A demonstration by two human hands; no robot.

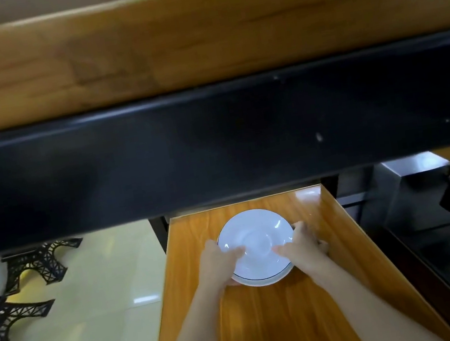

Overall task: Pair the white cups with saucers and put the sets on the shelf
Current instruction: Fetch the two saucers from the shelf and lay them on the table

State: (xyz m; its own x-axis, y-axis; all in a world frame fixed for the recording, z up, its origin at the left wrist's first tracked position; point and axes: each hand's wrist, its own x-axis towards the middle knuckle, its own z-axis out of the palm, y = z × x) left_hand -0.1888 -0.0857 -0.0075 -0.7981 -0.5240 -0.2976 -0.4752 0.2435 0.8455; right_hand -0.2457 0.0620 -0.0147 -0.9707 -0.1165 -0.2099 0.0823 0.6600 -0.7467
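Observation:
A white saucer (257,236) with a thin dark rim line sits on top of at least one more saucer (264,280) on a low wooden shelf (272,325). My left hand (217,260) grips the stack's left edge, thumb lying across the top saucer. My right hand (300,246) grips the right edge the same way. Both hands hold the stack just above or on the shelf board; I cannot tell which. No cup is in view.
A wide wooden shelf board (196,36) with a black front rail (214,148) fills the upper view. A wooden side wall (341,225) borders the low shelf on the right. Black tower-shaped ornaments (27,272) stand left on pale floor. Dark furniture (447,223) is at right.

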